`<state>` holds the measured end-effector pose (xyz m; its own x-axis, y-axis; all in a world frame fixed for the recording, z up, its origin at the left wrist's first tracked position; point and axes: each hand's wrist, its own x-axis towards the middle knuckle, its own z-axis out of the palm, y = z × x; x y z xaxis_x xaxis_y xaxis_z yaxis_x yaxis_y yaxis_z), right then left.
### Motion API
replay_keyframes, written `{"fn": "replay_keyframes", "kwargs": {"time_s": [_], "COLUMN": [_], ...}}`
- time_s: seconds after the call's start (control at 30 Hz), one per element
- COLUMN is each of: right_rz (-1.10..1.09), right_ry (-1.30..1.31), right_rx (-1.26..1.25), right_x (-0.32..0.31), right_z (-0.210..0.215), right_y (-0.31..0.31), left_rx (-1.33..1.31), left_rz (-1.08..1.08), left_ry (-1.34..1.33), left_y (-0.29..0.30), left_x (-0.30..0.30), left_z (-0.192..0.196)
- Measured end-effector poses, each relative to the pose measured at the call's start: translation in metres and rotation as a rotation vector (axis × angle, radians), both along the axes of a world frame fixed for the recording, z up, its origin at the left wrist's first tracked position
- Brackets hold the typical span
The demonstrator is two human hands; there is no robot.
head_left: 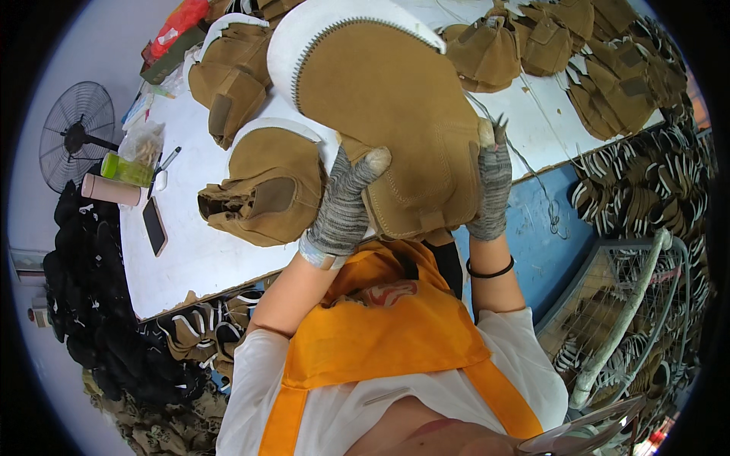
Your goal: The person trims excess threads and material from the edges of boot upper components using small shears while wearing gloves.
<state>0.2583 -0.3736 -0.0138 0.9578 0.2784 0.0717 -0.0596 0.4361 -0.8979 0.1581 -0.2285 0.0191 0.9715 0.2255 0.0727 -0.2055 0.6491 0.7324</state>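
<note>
A wire basket (608, 304) at the right is holding more tan pieces, seen dimly through its mesh. Both gloved hands are lifting a tan suede upper (388, 114) with a white lining rim above the white worktop (190, 258). The left hand (342, 205) is clamping its lower edge, thumb on top. The right hand (490, 190) is pinching its right edge, fingers closed on the suede. Another folded upper (266, 190) is lying just beside the left hand.
</note>
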Motion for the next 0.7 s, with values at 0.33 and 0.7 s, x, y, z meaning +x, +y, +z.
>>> {"fn": "replay_keyframes", "kwargs": {"time_s": [0.33, 0.7], "right_rz": [-0.163, 0.254], "right_ry": [-0.52, -0.762], "right_rx": [-0.289, -0.362], "right_x": [-0.014, -0.031], "right_z": [0.028, 0.038], "right_y": [-0.051, -0.047], "left_rx": [0.177, 0.177], "left_rz": [0.163, 0.294], "left_ry": [-0.049, -0.082], "left_y": [0.002, -0.003], "left_x": [0.01, 0.015], "left_z": [-0.013, -0.005]}}
